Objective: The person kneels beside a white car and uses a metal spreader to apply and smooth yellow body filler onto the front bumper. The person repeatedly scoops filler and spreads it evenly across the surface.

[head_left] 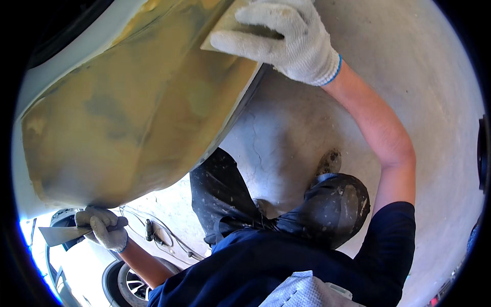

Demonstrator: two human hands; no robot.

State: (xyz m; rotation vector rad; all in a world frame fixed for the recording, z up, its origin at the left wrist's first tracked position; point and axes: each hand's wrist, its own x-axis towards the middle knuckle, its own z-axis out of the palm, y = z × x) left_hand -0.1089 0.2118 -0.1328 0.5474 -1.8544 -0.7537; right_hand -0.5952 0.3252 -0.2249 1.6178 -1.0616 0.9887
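A car body panel point(117, 117) coated with smeared yellow-tan filler fills the upper left. At its upper right edge my right hand point(286, 46), in a white knit glove, is closed on a flat, thin tan spreader point(221, 30) laid against the coated surface. My fingers hide part of the spreader. At the lower left, just below the panel's bottom edge, my gloved left hand point(105, 227) is wrapped round the handle of a putty knife point(61, 235). Its wide metal blade points left, away from the panel.
Behind my left forearm are a car wheel point(135, 284) and a dark air tool point(149, 230) with hoses on the floor. My knees in dark, spattered trousers point(327, 210) are bent over the grey concrete floor point(434, 128). A dark wheel arch point(66, 30) lies at the upper left.
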